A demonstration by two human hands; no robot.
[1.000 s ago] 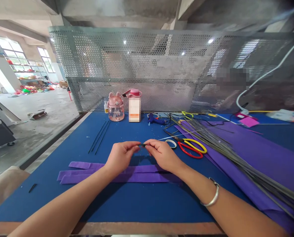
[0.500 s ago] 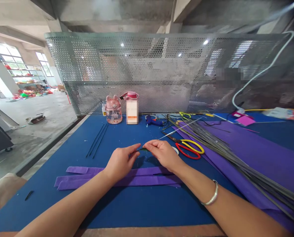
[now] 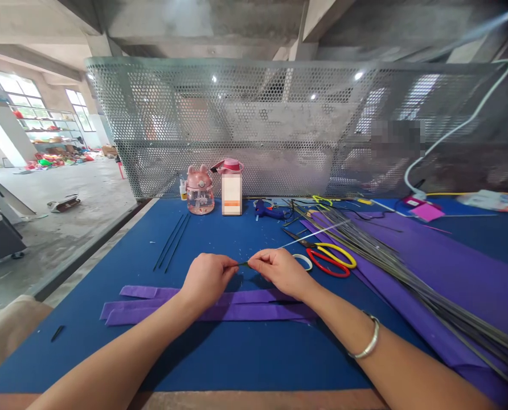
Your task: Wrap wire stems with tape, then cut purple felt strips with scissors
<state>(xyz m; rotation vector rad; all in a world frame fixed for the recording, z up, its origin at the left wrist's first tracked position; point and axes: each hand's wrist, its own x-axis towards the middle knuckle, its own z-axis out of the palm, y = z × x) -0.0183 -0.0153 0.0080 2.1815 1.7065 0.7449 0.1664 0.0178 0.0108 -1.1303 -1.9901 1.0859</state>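
L hand (image 3: 209, 279) has thumb + fingertips pinched on one end of a thin, dark-green strip (image 3: 243, 264), held just above the blue tabletop (image 3: 237, 359), mid-scene. R hand (image 3: 279, 272) pinches the other end, fingertips near L's but apart. A thin, pale rod (image 3: 311, 233) runs from behind R hand to far right; can't tell if it's gripped.

Flat purple fabric strips (image 3: 254, 312) lie on the near side, partly hidden by L forearm. Silver bangle (image 3: 370, 340) on R wrist.

Right of R hand: white tape ring (image 3: 309, 260), then scissors w/ red + yellow handles (image 3: 308, 244). Farther right, a long grey wire bundle (image 3: 408, 279) atop a purple sheet (image 3: 442, 256).

Left: three thin, dark sticks (image 3: 168, 242), side by side; near left, a small black piece (image 3: 57, 333).

Far side: dark-blue glue gun (image 3: 271, 210), clear bottle w/ pink bear-eared lid (image 3: 200, 196), pink-lidded bottle (image 3: 232, 165) (body blurred), grey perforated metal screen (image 3: 245, 125) behind.
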